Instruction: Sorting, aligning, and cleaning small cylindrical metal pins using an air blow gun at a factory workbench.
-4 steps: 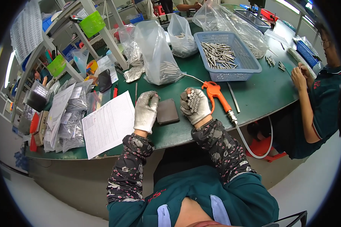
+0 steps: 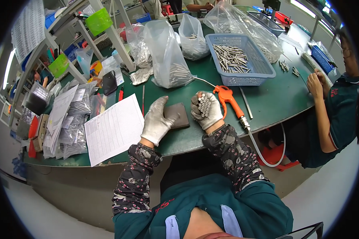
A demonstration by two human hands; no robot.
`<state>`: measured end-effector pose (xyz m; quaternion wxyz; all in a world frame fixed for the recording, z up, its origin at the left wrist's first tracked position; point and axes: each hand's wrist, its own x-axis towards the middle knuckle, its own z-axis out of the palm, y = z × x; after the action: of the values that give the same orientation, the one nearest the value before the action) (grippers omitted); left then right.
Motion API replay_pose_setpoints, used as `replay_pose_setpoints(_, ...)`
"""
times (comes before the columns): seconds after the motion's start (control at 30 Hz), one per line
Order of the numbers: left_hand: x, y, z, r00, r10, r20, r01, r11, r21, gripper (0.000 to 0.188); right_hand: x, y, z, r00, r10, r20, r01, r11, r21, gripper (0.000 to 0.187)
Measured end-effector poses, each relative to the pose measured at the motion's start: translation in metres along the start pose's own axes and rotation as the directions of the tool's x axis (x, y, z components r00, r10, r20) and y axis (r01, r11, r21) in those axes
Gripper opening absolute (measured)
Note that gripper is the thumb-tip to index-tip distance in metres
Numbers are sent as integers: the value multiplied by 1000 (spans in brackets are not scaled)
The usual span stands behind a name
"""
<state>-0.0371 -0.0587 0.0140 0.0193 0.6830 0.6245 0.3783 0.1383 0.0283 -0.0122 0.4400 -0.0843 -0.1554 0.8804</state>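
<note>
My right hand [image 2: 214, 113], in a white glove with greyed fingers, is closed round a bundle of metal pins [image 2: 204, 104] with their round ends turned up toward me. My left hand [image 2: 157, 122], gloved the same way, is open with its thumb apart from the fingers. Its thumb side overlaps the left part of a dark grey square block [image 2: 181, 112] on the green table. I cannot tell whether it presses on the block. Just right of my right hand lies an orange air blow gun [image 2: 226, 97] with a thin bent nozzle and a hose.
Beyond my hands stand a blue basket [image 2: 243, 79] of metal pins and a clear bag [image 2: 165, 59] of pins. A printed sheet [image 2: 115, 129] and bagged parts [image 2: 75, 135] lie to the left. On the right a co-worker [image 2: 335, 111] sits at the table. A flat metal strip [image 2: 246, 103] lies beside the gun.
My left hand has opened from curled fingers and shifted right over the edge of the grey block. My right hand still holds the pins in nearly the same place.
</note>
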Motion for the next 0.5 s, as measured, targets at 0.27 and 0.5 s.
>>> replay_pose_setpoints(0.27,-5,-6,3,918,-145,369,130,989,64,93,1,19,81,598,-64,799,557,-684,-472,13)
replay_pose_setpoints(0.5,-3,0,10,936,-144,321,126,989,78,102,40,-1,36,754,-248,608,277,-720,-637,13)
